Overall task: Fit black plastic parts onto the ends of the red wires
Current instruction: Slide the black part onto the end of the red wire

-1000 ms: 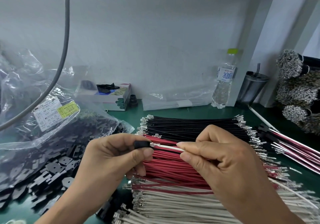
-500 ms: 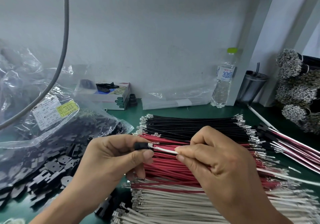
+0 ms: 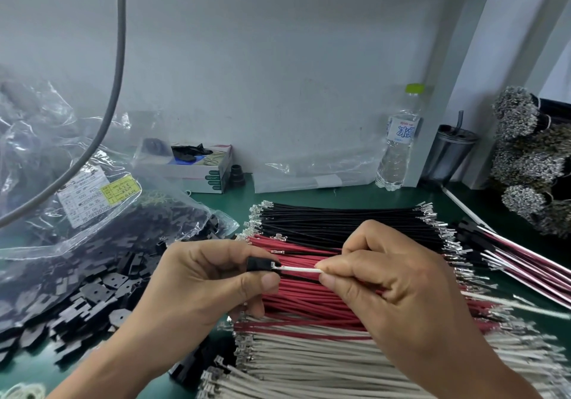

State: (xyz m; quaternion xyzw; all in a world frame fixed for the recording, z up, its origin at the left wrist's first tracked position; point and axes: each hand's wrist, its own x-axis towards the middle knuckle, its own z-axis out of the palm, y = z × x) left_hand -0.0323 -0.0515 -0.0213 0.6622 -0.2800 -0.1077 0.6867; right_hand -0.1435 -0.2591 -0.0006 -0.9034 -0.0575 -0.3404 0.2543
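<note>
My left hand point(image 3: 204, 284) pinches a small black plastic part point(image 3: 259, 264) between thumb and fingers. My right hand point(image 3: 392, 284) pinches a white wire point(image 3: 301, 269) just to the right of it. The wire's metal terminal sits at the mouth of the black part. Both hands hover over a flat pile of red wires point(image 3: 312, 299), which lies between black wires point(image 3: 340, 219) behind and white wires point(image 3: 309, 364) in front. Loose black plastic parts point(image 3: 92, 293) spill from a clear bag on the left.
A clear bag point(image 3: 77, 182) with labels fills the left. At the back stand a small box point(image 3: 197, 166), a water bottle point(image 3: 398, 148) and a metal cup point(image 3: 448, 154). Finished wire sets point(image 3: 525, 262) and bundles of terminals point(image 3: 525, 157) lie on the right. A grey cable point(image 3: 117, 67) hangs at the upper left.
The white wire's terminal has moved left, up to the black part's opening; the gap between the two hands has narrowed slightly.
</note>
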